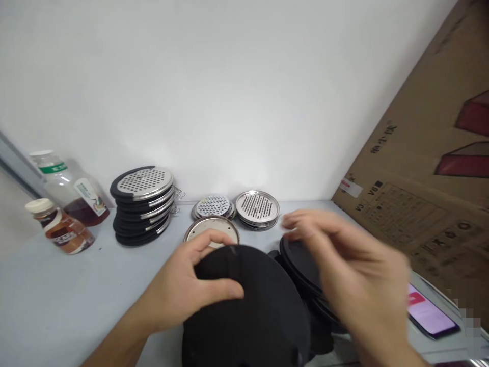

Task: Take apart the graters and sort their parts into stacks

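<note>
My left hand (198, 280) grips a round black disc (252, 316) at its upper left edge, the thumb on the near face and the fingers behind. My right hand (351, 270), blurred, is to the right of the disc with thumb and fingertips pressed together; whether they hold anything small is unclear. Below it lie stacked black discs (301, 260), partly hidden by that hand. Just behind the held disc is a round metal plate (210, 227) with small holes. Farther back are a stack of perforated metal discs (213, 205) and a stack of slotted metal discs (257, 207).
A tall stack of round graters with black rims (143, 204) stands at the left. Beside it are a large bottle of dark liquid (82, 199) and a smaller brown bottle (63, 229). A cardboard box (416, 178) leans at the right above a lit phone (431, 311). The white wall closes the back.
</note>
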`<state>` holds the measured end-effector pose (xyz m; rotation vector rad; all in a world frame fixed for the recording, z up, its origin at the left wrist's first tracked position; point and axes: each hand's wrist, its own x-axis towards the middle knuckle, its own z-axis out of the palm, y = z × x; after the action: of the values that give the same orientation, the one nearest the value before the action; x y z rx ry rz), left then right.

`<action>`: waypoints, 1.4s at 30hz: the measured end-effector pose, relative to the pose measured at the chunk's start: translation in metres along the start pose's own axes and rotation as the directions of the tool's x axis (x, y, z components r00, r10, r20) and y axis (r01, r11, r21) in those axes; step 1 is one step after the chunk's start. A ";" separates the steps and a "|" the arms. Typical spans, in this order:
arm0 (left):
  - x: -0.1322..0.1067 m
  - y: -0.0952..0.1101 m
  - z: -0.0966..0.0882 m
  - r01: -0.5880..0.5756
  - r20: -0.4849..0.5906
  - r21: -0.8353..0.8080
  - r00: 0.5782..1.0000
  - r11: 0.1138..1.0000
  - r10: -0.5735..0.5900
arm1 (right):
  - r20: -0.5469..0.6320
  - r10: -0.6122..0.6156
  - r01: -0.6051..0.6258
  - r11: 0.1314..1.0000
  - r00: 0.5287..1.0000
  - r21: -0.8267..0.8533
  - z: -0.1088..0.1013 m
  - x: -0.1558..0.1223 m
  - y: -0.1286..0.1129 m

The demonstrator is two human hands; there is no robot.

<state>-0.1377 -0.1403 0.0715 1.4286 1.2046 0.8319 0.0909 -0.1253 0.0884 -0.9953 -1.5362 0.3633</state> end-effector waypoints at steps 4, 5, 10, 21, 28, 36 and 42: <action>0.009 -0.009 -0.022 -0.109 -0.339 -0.100 0.938 0.989 0.069 | -0.050 0.193 -0.199 0.961 0.980 -0.192 -0.049 0.040 0.060; 0.013 -0.011 -0.024 -0.151 -0.411 -0.141 0.908 0.978 0.081 | 0.002 0.257 -0.249 0.941 0.967 -0.229 -0.059 0.048 0.085; 0.060 0.006 -0.011 -0.279 -0.380 -0.135 0.901 0.951 0.211 | 0.267 0.591 -0.395 0.749 0.761 -0.533 -0.077 0.052 0.194; 0.214 0.028 0.125 -0.620 0.296 0.677 0.723 0.398 0.624 | 0.656 0.591 -0.364 0.807 0.470 -0.466 -0.075 0.035 0.202; 0.244 0.005 0.150 -0.540 0.394 0.785 0.814 0.304 0.427 | 0.646 0.582 -0.337 0.813 0.494 -0.474 -0.072 0.032 0.209; 0.257 -0.008 0.149 -0.528 0.437 0.824 0.824 0.206 0.361 | 0.691 0.585 -0.361 0.809 0.425 -0.464 -0.072 0.032 0.197; 0.252 -0.011 0.149 -0.539 0.494 0.840 0.804 0.056 0.330 | 0.685 0.588 -0.385 0.806 0.429 -0.450 -0.072 0.032 0.194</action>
<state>0.0635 0.0603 0.0005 3.0353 1.1500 0.1515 0.2339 -0.0095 -0.0121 -1.6134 -2.1013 1.2392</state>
